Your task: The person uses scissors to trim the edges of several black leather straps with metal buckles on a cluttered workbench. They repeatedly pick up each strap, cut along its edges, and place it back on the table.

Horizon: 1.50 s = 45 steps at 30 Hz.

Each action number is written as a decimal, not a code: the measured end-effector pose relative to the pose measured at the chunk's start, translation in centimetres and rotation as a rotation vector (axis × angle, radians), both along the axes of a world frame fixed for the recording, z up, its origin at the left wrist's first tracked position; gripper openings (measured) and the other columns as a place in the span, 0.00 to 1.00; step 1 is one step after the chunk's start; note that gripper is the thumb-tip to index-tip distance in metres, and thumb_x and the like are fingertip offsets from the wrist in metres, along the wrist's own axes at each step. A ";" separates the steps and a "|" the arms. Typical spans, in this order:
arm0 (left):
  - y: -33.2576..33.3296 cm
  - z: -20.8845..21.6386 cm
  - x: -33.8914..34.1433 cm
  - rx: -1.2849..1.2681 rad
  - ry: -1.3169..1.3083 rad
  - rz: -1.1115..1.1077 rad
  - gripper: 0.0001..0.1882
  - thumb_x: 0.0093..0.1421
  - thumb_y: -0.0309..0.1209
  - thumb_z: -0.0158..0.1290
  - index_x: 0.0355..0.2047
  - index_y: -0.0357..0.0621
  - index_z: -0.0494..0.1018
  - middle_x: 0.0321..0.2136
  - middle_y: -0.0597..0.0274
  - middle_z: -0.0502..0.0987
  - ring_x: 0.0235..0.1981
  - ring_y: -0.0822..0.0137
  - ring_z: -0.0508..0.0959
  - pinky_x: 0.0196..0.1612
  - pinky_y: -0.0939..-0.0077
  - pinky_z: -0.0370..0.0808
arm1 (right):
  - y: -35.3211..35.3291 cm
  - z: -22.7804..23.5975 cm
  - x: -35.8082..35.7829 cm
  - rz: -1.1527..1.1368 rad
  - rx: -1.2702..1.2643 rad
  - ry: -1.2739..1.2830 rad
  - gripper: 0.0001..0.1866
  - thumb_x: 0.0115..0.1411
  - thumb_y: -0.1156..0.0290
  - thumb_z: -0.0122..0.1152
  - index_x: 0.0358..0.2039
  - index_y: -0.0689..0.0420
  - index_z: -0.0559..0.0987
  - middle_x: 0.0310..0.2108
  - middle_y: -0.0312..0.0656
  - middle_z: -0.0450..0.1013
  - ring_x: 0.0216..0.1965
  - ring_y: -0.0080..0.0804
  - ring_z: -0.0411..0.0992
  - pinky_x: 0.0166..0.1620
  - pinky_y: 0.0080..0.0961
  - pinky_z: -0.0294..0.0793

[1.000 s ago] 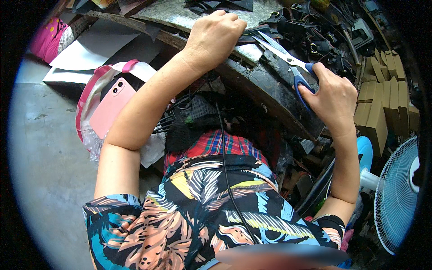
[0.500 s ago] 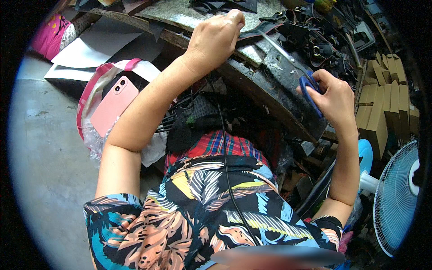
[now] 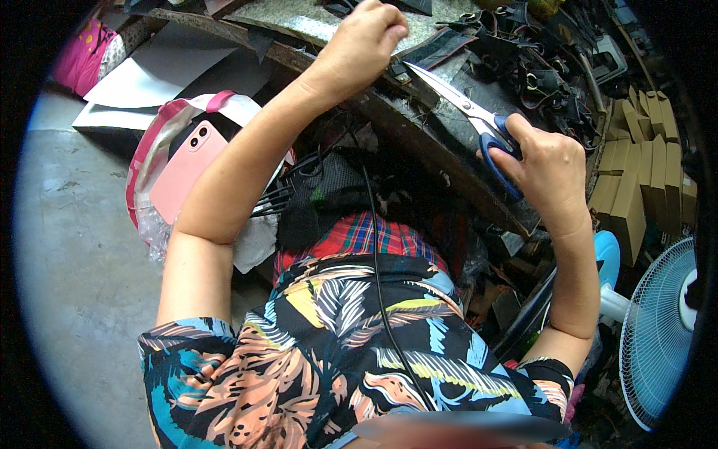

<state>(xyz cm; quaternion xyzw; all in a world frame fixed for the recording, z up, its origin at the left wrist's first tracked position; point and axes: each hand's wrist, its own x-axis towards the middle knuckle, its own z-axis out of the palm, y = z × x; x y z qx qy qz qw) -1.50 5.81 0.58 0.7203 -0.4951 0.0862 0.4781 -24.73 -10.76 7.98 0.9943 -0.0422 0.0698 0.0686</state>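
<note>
In my right hand is a pair of scissors with dark blue handles. My fingers are in the loops, and the blades point up and left over the bench edge. My left hand is raised above the bench with its fingers curled in a pinch; whatever they hold, if anything, is hidden. Just right of it a flat black strap lies on the bench, close to the scissor tips. Beyond the strap is a heap of black straps with metal rings.
The worn bench crosses in front of me. At the left are a pink phone on a pink-and-white bag and white sheets. Cardboard boxes and a fan stand at right. A black cable hangs over my shirt.
My left hand has moved up and slightly left, apart from the strap. The scissors have shifted left and turned, showing their blades more broadly.
</note>
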 end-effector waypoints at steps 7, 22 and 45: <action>1.9 0.6 0.9 0.159 -0.213 -0.146 0.08 0.59 0.27 0.57 0.38 0.39 0.79 0.37 0.52 0.78 0.40 0.51 0.80 0.44 0.64 0.77 | -0.5 0.4 0.5 -0.065 0.234 0.046 0.21 0.50 0.53 0.73 0.34 0.55 0.79 0.21 0.45 0.77 0.24 0.41 0.78 0.29 0.33 0.74; 0.6 -0.5 -0.6 0.217 -0.518 0.024 0.07 0.55 0.21 0.53 0.36 0.35 0.73 0.35 0.49 0.74 0.42 0.50 0.76 0.45 0.59 0.77 | 2.2 1.6 1.2 -0.051 0.026 0.080 0.16 0.55 0.59 0.69 0.33 0.58 0.77 0.22 0.47 0.77 0.26 0.43 0.80 0.33 0.37 0.77; 3.8 0.8 -1.7 0.237 -0.218 -0.063 0.06 0.56 0.28 0.59 0.32 0.41 0.77 0.30 0.55 0.76 0.34 0.53 0.79 0.39 0.62 0.76 | -1.0 -1.8 -0.1 -0.104 0.557 0.105 0.17 0.59 0.61 0.69 0.27 0.63 0.77 0.17 0.41 0.70 0.18 0.26 0.68 0.23 0.25 0.65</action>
